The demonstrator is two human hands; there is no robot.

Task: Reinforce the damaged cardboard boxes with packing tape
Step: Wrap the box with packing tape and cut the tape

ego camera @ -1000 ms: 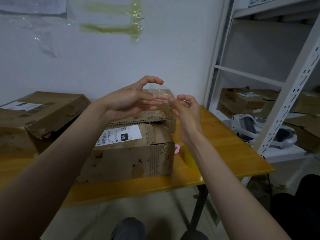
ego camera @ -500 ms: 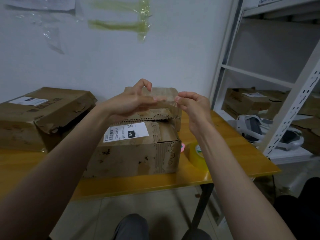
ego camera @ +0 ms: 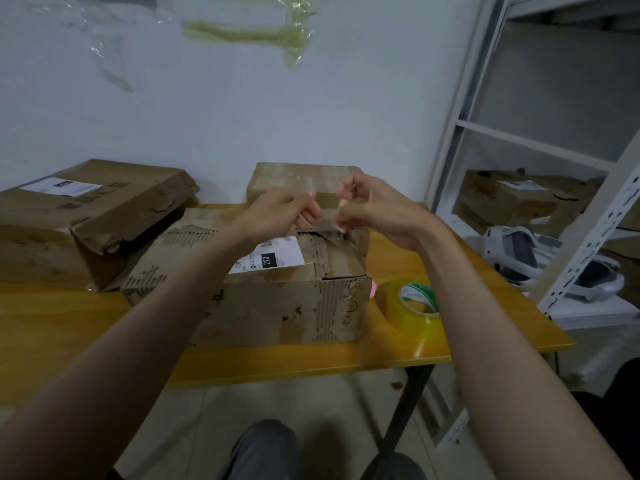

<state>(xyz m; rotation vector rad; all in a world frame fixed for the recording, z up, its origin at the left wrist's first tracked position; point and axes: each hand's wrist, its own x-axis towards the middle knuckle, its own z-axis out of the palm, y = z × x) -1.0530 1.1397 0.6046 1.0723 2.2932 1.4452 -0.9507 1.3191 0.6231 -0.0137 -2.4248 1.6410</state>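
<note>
Clear tape strip (ego camera: 323,206) level, crosswise between hands.

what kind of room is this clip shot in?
Likely a small storeroom or packing corner. Battered cardboard boxes sit on a yellow table beside a packing tape roll, and a white metal shelving rack at the right holds more boxes.

Both hands (ego camera: 332,216) lowered onto the front box (ego camera: 298,289), pinching clear tape strip (ego camera: 323,209)
</note>
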